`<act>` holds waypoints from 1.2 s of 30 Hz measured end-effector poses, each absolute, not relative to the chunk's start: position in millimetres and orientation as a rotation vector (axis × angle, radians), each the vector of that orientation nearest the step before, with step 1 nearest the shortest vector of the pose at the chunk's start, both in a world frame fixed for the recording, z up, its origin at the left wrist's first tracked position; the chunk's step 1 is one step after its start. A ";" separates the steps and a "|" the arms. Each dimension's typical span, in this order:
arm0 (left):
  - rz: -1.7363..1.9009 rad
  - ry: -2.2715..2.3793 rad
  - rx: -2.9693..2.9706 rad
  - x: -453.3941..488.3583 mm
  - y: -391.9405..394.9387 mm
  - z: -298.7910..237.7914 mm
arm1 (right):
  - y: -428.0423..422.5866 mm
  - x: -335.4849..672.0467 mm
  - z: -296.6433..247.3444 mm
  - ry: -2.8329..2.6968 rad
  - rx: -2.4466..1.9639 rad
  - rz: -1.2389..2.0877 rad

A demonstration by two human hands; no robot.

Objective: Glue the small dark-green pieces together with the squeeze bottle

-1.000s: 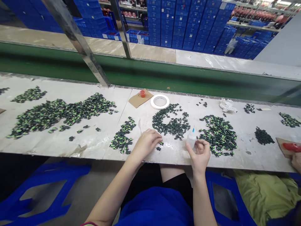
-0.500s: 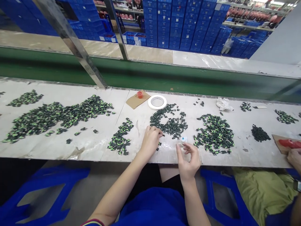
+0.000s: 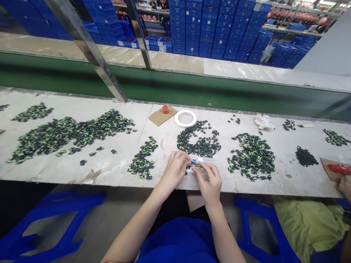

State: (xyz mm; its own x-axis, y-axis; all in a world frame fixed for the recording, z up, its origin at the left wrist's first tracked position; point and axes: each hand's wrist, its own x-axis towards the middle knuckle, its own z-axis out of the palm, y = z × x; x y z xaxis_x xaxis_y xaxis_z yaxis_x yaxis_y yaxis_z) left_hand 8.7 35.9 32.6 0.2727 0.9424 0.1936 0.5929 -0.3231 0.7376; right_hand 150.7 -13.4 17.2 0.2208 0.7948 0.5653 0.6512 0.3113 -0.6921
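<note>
My left hand point(image 3: 177, 166) is closed in a pinch, with a small dark part point(image 3: 192, 163) at its fingertips. Close beside it, the fingers of my right hand point(image 3: 210, 180) are bent around a clear syringe-like tube point(image 3: 208, 160). The tube's blue tip point(image 3: 194, 160) points left, toward the pinched part; my right fingers hide some of the barrel. Just beyond both hands spreads a pile of small dark parts point(image 3: 204, 146). To the left lies a group of dark parts with green marks point(image 3: 141, 160), and a larger green-marked pile point(image 3: 253, 155) is on the right.
A white tape roll point(image 3: 179, 118) and a red cup point(image 3: 165, 109) on cardboard point(image 3: 156, 118) sit at the back. Crumpled paper point(image 3: 263, 121) lies right of them. A long green-marked heap point(image 3: 68, 135) covers the left side. Another person's hand point(image 3: 344, 185) is at the far right.
My right hand has moved left toward my left hand, and its fingers have drawn together. The tube has turned lengthwise, its blue tip now by my left fingertips.
</note>
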 end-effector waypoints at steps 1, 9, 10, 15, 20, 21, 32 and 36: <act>0.857 1.365 2.002 9.3 35.4 33.8 | -13.5 150.2 17.0 -1.484 -1.400 0.176; 0.895 1.276 1.989 16.0 34.7 45.3 | -12.4 148.3 20.3 -1.470 -1.364 0.238; 0.886 1.275 1.988 15.8 36.0 44.5 | -11.7 148.6 21.2 -1.472 -1.366 0.243; 0.761 1.386 2.007 0.6 38.9 35.8 | -9.5 149.2 20.8 -1.418 -1.424 0.259; 0.639 1.479 2.102 -12.8 32.0 29.2 | -14.9 145.7 18.2 -1.293 -1.519 0.421; 0.639 1.484 2.115 -11.9 30.9 27.9 | -16.1 144.9 18.3 -1.258 -1.540 0.454; 0.750 1.570 1.997 -14.2 27.7 21.9 | -20.7 130.1 26.4 -0.992 -1.549 0.816; 0.862 1.479 1.746 -17.5 19.5 33.2 | -20.3 121.6 29.7 -0.902 -1.475 0.930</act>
